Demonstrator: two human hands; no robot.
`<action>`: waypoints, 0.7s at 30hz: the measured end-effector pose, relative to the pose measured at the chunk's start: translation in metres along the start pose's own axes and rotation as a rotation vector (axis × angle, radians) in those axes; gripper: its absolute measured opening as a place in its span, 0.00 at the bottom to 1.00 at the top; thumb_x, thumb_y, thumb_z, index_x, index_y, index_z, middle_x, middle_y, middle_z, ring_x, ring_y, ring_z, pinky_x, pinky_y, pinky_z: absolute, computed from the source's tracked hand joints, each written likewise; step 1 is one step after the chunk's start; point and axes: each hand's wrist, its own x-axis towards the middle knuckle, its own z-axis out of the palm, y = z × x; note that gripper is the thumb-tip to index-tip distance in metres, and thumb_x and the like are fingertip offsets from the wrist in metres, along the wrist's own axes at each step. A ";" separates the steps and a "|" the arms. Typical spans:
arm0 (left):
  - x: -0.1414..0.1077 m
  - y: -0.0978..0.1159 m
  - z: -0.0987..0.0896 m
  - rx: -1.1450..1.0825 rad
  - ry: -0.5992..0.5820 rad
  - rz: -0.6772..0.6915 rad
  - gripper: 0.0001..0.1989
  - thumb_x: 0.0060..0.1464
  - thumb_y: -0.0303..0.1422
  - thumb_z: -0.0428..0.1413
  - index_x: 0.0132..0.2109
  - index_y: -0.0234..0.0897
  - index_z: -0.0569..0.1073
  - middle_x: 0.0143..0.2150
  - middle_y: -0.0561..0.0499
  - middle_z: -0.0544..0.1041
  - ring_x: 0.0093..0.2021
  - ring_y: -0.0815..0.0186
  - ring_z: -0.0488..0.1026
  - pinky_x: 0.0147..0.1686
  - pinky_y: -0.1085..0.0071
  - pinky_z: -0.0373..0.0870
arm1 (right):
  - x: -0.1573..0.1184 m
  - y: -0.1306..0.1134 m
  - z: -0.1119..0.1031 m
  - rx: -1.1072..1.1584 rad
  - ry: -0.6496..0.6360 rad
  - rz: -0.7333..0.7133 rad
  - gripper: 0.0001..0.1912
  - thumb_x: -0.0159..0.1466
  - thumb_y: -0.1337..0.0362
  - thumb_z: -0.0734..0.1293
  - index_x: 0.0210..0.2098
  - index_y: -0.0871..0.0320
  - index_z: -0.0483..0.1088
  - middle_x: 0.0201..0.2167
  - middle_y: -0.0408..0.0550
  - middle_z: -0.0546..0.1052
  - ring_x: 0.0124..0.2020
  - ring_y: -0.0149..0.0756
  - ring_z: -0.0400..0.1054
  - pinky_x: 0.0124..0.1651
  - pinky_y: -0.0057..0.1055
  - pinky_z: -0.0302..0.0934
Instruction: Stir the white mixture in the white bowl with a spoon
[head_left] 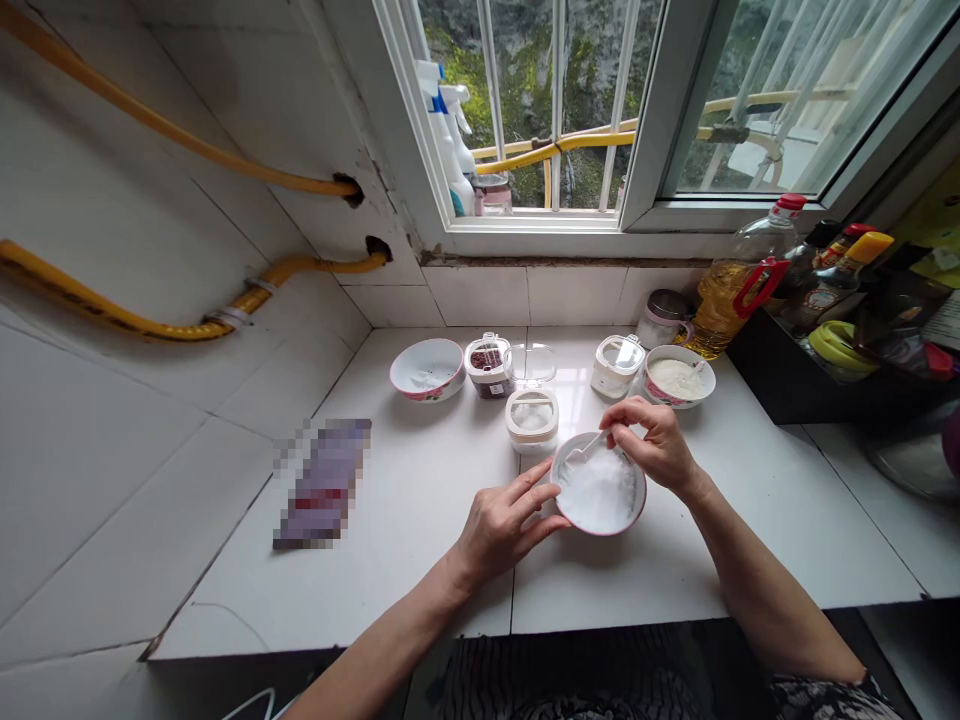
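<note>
A bowl of white powder (600,492) stands on the white tiled counter (420,570). My left hand (504,522) rests against the bowl's left side, its fingers on the rim and lower wall. Pinched in my right hand (651,440) is a small white spoon (586,448), whose tip is in the powder at the bowl's back left. Just behind the bowl is a lidded jar with white contents (532,420). Farther back sit a jar of dark red contents (489,368) and another clear-lidded jar (616,368).
A bowl (427,370) with a little white matter is at the back left; a bowl of pale powder (677,380) is back right. An oil bottle (739,280) and a black rack (787,370) of bottles stand right. A blurred packet (324,485) lies left.
</note>
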 end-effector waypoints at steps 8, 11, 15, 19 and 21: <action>0.000 0.000 -0.001 0.025 -0.010 -0.003 0.14 0.62 0.42 0.57 0.44 0.34 0.75 0.50 0.37 0.80 0.25 0.70 0.78 0.27 0.75 0.77 | -0.002 0.008 0.015 -0.188 -0.141 -0.158 0.10 0.56 0.75 0.60 0.27 0.57 0.71 0.19 0.41 0.74 0.20 0.29 0.60 0.40 0.35 0.60; 0.001 0.001 -0.002 0.025 -0.005 0.003 0.14 0.62 0.42 0.57 0.45 0.34 0.75 0.50 0.37 0.80 0.28 0.68 0.80 0.27 0.75 0.77 | -0.002 0.009 0.018 -0.131 -0.169 -0.072 0.11 0.56 0.74 0.60 0.26 0.57 0.72 0.20 0.42 0.76 0.23 0.31 0.64 0.41 0.34 0.61; 0.001 0.001 -0.002 0.031 -0.005 0.007 0.14 0.63 0.42 0.56 0.45 0.35 0.74 0.50 0.37 0.80 0.28 0.68 0.80 0.28 0.74 0.78 | 0.000 0.007 0.014 0.018 -0.183 0.132 0.11 0.55 0.73 0.59 0.25 0.57 0.72 0.18 0.42 0.75 0.25 0.33 0.67 0.37 0.31 0.61; -0.001 0.000 -0.001 0.029 -0.013 -0.002 0.14 0.62 0.42 0.57 0.46 0.35 0.75 0.51 0.37 0.80 0.26 0.69 0.79 0.28 0.75 0.78 | 0.004 0.005 0.008 0.200 -0.140 0.356 0.09 0.53 0.68 0.60 0.24 0.58 0.72 0.16 0.42 0.73 0.20 0.31 0.65 0.27 0.27 0.58; -0.001 -0.001 -0.001 0.024 -0.017 -0.007 0.15 0.62 0.43 0.56 0.46 0.35 0.75 0.51 0.37 0.80 0.25 0.71 0.78 0.27 0.75 0.78 | 0.006 0.006 0.006 0.266 -0.097 0.436 0.08 0.51 0.67 0.61 0.23 0.58 0.72 0.15 0.42 0.72 0.19 0.30 0.63 0.25 0.27 0.57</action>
